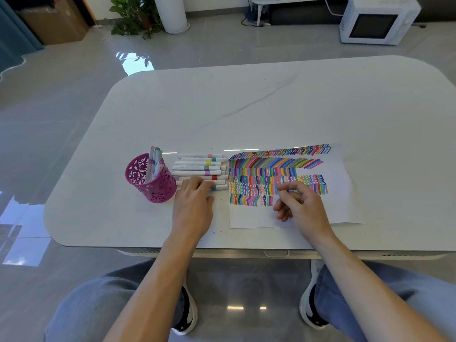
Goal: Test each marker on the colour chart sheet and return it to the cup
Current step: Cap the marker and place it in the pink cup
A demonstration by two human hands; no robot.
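Observation:
A pink cut-out cup point(160, 189) stands on the white table, with several markers point(155, 161) upright in it. To its right, several white markers point(197, 167) with coloured bands lie in a row. My left hand point(193, 206) rests at the near end of that row, fingers and thumb pinched on the nearest, blue-banded marker point(219, 187), which still lies on the table. The colour chart sheet point(341, 206) lies further right, covered with rows of coloured strokes. My right hand point(299, 206) hovers over the sheet's lower part, its fingers curled in with nothing visible in them.
The white table point(246, 107) has rounded corners and its near edge is just in front of my knees. On the floor beyond stand a potted plant point(134, 16), a white microwave point(377, 21) and a cardboard box point(54, 23).

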